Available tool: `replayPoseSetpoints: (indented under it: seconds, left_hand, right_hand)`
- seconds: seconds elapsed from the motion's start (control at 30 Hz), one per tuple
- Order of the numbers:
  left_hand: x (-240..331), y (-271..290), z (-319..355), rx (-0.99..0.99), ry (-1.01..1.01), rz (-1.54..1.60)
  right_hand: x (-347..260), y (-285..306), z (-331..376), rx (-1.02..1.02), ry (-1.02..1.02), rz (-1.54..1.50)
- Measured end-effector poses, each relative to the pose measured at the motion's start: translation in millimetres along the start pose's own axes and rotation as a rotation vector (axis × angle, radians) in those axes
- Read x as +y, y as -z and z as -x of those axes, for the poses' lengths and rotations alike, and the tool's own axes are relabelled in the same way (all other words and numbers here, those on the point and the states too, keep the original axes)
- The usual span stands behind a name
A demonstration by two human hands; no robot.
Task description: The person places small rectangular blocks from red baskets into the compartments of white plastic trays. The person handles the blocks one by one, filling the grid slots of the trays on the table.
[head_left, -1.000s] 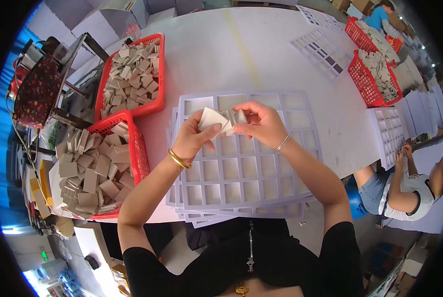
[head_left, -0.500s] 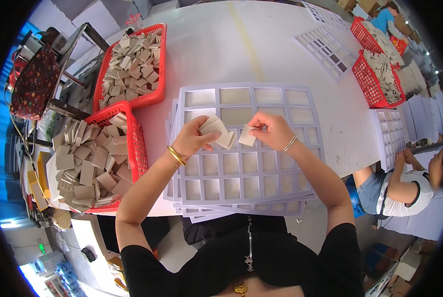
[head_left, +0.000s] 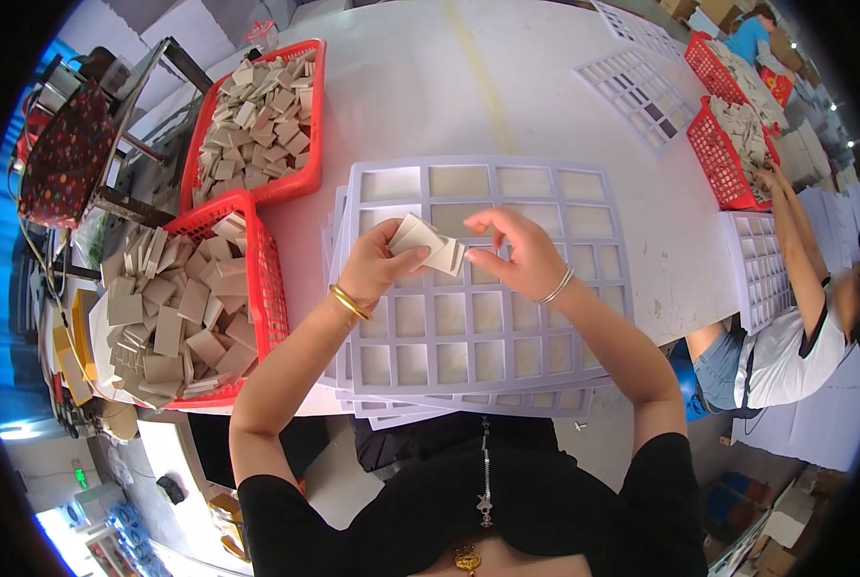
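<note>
My left hand (head_left: 377, 262) is closed on a small fanned stack of flat beige tiles (head_left: 428, 245), thumb on top. Just right of it, my right hand (head_left: 524, 255) is open, thumb and index finger apart, the thumb tip close to the tiles' edge; I see nothing in it. Both hands hover over a white grid board (head_left: 441, 317) with rectangular compartments, which tops a stack of similar boards. Pale pieces seem to fill many compartments; one in the upper part (head_left: 459, 219) looks greyer. My hands hide some of the middle compartments.
Two red baskets, one nearer (head_left: 271, 288) and one farther (head_left: 314, 144), hold heaped tiles at the left. More grid boards (head_left: 632, 96) and red baskets (head_left: 718, 159) stand at the right. A co-worker (head_left: 795, 346) there reaches into a basket; another person (head_left: 749, 40) is farther back.
My right hand has let go of the small tile it pinched; its fingers have spread and it has moved slightly left toward the stack. The co-worker's arms now reach to the basket.
</note>
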State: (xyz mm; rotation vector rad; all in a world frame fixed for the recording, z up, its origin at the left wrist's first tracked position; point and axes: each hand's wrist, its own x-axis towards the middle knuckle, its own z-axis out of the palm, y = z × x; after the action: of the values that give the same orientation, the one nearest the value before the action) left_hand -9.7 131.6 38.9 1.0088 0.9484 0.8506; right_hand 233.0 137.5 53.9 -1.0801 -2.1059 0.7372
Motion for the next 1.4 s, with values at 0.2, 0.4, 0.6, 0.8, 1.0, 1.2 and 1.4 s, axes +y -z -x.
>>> replayPoseSetpoints:
  seconds: [0.2,0.4,0.6,0.8,1.0,1.2,1.4]
  left_hand:
    - [-2.6,-3.7,3.5,0.051,0.044,0.011]
    - [-0.9,-4.8,20.7,0.191,-0.012,-0.057]
    - [-3.4,3.8,26.2,0.262,-0.012,-0.024]
    - [-1.2,-0.5,33.4,0.283,-0.076,0.004]
    - [-9.2,3.4,31.2,0.232,-0.04,-0.013]
    - [-8.8,-0.9,31.4,0.179,-0.031,0.029]
    - [-0.4,-14.3,31.7,0.138,0.017,-0.006]
  right_hand:
    - [-8.6,-11.7,-6.7,-0.205,-0.238,-0.406]
    - [-13.2,-6.0,-14.4,-0.22,-0.259,-0.318]
    - [-6.0,-4.1,-27.8,-0.198,-0.226,-0.194]
    - [3.6,-9.4,-32.6,-0.288,-0.115,-0.106]
    - [8.2,-35.5,-24.9,-0.224,-0.087,0.1]
    - [3.4,-32.1,-17.8,-0.215,-0.026,0.197]
    - [-37.6,-0.4,-16.5,-0.319,-0.327,-0.645]
